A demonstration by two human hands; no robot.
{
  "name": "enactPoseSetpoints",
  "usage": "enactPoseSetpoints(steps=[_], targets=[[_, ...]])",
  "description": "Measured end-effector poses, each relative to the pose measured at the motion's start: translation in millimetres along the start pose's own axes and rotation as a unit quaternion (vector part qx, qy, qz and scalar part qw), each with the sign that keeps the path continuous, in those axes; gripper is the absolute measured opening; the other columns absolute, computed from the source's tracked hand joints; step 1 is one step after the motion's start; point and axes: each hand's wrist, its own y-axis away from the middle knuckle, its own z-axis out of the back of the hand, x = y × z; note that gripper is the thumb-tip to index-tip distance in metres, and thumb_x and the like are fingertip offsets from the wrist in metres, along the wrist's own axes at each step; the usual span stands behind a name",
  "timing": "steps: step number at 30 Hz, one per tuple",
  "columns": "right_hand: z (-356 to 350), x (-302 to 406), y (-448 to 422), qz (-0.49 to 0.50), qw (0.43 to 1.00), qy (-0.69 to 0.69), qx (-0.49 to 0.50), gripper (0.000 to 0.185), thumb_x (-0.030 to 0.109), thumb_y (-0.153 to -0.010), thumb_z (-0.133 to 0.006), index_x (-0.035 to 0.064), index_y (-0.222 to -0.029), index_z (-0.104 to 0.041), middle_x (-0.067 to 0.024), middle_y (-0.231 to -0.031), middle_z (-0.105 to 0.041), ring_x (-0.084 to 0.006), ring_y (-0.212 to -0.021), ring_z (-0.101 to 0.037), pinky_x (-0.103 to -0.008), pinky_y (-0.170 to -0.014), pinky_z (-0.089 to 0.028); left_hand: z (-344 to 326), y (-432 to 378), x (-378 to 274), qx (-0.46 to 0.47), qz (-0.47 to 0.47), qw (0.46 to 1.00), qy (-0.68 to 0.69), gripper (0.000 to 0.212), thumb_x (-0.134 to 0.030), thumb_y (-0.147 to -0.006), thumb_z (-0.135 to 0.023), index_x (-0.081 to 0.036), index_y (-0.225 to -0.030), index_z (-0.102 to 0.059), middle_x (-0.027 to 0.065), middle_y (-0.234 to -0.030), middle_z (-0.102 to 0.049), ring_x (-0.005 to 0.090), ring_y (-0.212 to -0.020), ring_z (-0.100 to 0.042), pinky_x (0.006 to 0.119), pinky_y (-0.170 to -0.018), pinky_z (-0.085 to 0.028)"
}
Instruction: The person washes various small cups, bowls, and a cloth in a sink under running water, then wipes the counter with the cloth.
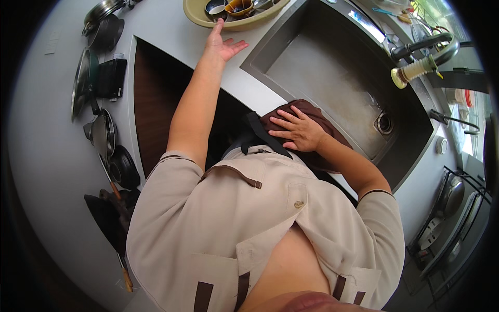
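My left hand (224,45) reaches forward with its palm turned up and fingers apart, one fingertip at the rim of a beige plastic basin (237,25). Nothing is held in it. Inside the basin are an amber-brown bowl (238,7), a dark bowl with a small white one, and other dishes partly cut off by the frame. My right hand (298,128) lies spread flat on dark brown fabric (312,111) with a black strap (261,130), at the front edge of a steel sink (323,74). The fabric is pressed under the palm, not gripped.
A faucet (425,45) with a cream ribbed nozzle and a thin second spout (456,119) stand behind the sink. Pans and lids (103,136) line the left side. An open dark cabinet (156,105) lies below the white counter (167,31). A rack with cookware (448,218) stands right.
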Motion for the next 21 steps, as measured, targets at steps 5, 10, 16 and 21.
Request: enactPoseSetpoints(steps=[5, 10, 16, 21], targets=[[-2, -25, -116, 0.005, 0.997, 0.037, -0.063, 0.052, 0.048, -0.086, -0.048, 0.0285, -0.134, -0.044, -0.003, -0.146, -0.031, -0.0252, -0.137, -0.021, -0.0493, -0.111, -0.012, -18, -38, 3, 0.045, -0.025, 0.999, 0.015, 0.084, -0.044, -0.079, -0.066, -0.014, -0.142, -0.018, 0.0248, -0.142, -0.017, 0.0553, -0.121, -0.03, 0.066, -0.092, -0.037], [12, -53, -208, -0.008, 0.997, 0.063, -0.04, 0.055, 0.054, -0.087, -0.042, 0.0262, -0.134, -0.044, -0.0045, -0.143, -0.034, -0.0278, -0.137, -0.019, -0.0518, -0.11, -0.012, -14, -62, -4, 0.051, -0.08, 0.99, 0.101, 0.035, -0.008, -0.085, -0.048, 0.006, -0.115, -0.036, 0.0256, -0.124, -0.041, 0.0431, -0.111, -0.047, 0.062, -0.093, -0.042], [10, -97, -293, -0.044, 0.997, 0.025, -0.056, 0.063, 0.063, -0.083, -0.04, 0.0229, -0.131, -0.049, -0.0052, -0.142, -0.035, -0.0302, -0.137, -0.016, -0.055, -0.11, -0.004, -5, -61, -60, 0.029, -0.049, 0.992, 0.116, 0.024, -0.002, -0.082, -0.045, 0.007, -0.103, -0.037, 0.0231, -0.113, -0.044, 0.0463, -0.108, -0.048, 0.066, -0.094, -0.04], [44, -139, -358, -0.109, 0.989, 0.061, -0.084, 0.064, 0.064, -0.081, -0.043, 0.0277, -0.133, -0.046, -0.0066, -0.142, -0.034, -0.0325, -0.136, -0.016, -0.0552, -0.11, -0.008, 12, -59, -129, 0.027, -0.097, 0.991, 0.09, 0.029, -0.006, -0.084, -0.049, 0.003, -0.11, -0.043, 0.0189, -0.111, -0.053, 0.0366, -0.104, -0.054, 0.055, -0.092, -0.046]])
